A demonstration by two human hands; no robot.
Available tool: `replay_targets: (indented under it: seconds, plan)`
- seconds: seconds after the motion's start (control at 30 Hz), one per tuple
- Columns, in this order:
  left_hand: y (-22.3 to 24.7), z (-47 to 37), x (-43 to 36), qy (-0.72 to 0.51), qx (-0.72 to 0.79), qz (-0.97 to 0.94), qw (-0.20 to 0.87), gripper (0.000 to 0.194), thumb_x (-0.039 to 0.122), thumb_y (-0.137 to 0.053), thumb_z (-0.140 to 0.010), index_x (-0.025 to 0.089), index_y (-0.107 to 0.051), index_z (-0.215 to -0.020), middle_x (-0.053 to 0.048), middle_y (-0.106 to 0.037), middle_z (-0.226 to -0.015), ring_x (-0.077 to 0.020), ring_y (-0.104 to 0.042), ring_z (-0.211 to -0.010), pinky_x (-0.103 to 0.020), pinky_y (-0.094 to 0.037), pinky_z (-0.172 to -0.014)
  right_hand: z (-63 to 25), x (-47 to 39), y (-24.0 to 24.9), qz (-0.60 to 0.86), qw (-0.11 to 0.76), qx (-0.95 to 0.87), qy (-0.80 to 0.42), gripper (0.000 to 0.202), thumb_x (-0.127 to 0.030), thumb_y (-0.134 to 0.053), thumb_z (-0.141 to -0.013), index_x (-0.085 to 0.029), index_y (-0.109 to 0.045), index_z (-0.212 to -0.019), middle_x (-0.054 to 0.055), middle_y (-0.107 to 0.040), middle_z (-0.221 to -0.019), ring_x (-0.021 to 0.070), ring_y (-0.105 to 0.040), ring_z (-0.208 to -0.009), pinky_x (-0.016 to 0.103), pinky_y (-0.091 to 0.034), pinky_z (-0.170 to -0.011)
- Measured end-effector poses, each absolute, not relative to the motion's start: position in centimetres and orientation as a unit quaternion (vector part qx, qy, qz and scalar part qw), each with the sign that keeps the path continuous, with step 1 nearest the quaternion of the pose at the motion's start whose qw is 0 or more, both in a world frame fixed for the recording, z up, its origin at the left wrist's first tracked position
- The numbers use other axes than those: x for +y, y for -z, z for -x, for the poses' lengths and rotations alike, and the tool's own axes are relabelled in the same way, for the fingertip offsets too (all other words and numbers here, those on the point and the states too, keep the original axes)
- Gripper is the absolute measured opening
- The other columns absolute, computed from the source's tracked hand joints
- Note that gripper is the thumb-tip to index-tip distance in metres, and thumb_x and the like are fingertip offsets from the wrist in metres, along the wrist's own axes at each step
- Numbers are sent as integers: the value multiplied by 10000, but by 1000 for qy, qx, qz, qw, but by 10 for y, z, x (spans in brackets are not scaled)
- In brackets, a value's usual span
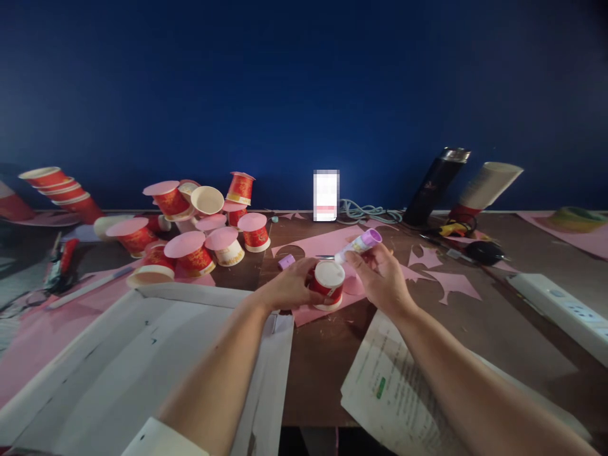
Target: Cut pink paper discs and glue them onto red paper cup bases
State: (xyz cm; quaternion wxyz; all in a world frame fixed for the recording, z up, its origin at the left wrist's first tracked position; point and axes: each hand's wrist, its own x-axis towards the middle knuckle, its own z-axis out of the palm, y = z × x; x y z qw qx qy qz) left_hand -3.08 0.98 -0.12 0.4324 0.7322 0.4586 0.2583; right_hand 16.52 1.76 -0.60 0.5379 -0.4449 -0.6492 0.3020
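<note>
Near the middle of the table, a red paper cup (328, 290) stands upside down with its pale base facing up. My left hand (293, 285) is wrapped round its left side. My right hand (380, 275) grips a purple and white glue stick (357, 246), whose lower left end is just above the cup's base. Beyond my left hand lies a small purple cap (286, 261). Pink paper (327, 240) with cut edges is under and behind the cup, and a scissor blade shows behind the cup.
Several red cups topped with pink discs (190, 252) stand at the left. A white board (156, 354) lies front left, printed sheets (394, 386) front right. A lit phone (326, 196), black flask (434, 187) and cable (370, 213) are at the back, a power strip (560, 307) at right.
</note>
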Motion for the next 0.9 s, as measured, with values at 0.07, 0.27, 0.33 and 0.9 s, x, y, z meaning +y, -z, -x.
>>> replay_targets:
  seconds: [0.07,0.27,0.33,0.9]
  plan:
    - [1,31,10,-258,457,-732,434,603,358,-791,-596,188,-569,-1131,-62,-644,-1039,-232,-596,-966,-348,-464,-843,-166,17,5,453,533,-652,-293,328,-443,-621,-828,-188,-618,-1034,53,-678,-915,187,-636,-825,338,-499,-784]
    - [0,32,12,-257,443,-739,437,608,385,-800,-588,180,-570,-1112,-68,-640,-1039,-232,-600,-951,-348,-466,-828,-166,19,6,488,516,-652,-263,319,-455,-615,-823,-181,-598,-987,60,-687,-873,203,-649,-793,343,-504,-757]
    - [-1,32,12,-261,428,-741,447,604,380,-799,-592,176,-572,-1114,-73,-639,-1048,-233,-603,-954,-347,-467,-825,-167,20,7,497,508,-650,-269,306,-456,-615,-823,-182,-599,-958,54,-691,-833,206,-651,-775,344,-505,-748]
    - [-4,33,9,-255,438,-731,457,497,308,-765,-617,187,-584,-1064,-37,-646,-977,-205,-601,-890,-323,-469,-781,-166,14,10,418,535,-680,-277,329,-400,-607,-852,-219,-579,-1125,59,-657,-994,211,-636,-914,365,-510,-838]
